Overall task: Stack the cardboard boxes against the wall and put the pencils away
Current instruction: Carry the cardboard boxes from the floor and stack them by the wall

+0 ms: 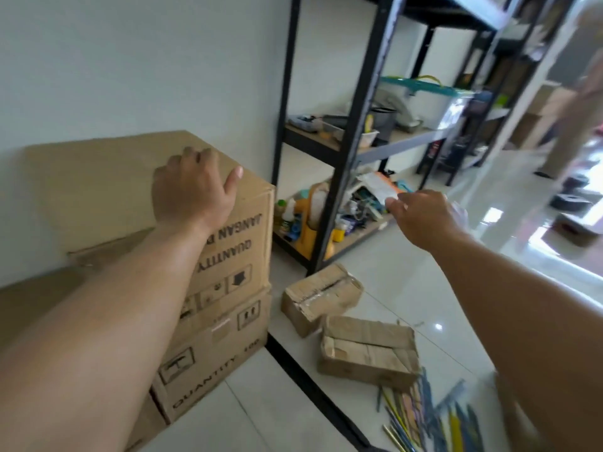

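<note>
White floor tiles [408, 288], pale wall [130, 60]

boxes [228, 288] stacked at wall, pencils [434, 415] on floor [408, 282]

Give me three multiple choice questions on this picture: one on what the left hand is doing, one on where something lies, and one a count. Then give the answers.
1. The left hand is:
A) clenched in a fist
B) resting on the top large box
C) hanging at the person's side

2. The pencils lie:
A) on the top large box
B) on the floor near the small boxes
C) in the left hand

3. How many small boxes lie on the floor?
A) one
B) two
C) four

Answers:
1 B: its palm lies on the box's upper face.
2 B: they are scattered on the floor just beyond the nearer small box.
3 B: two battered ones lie next to each other.
</note>
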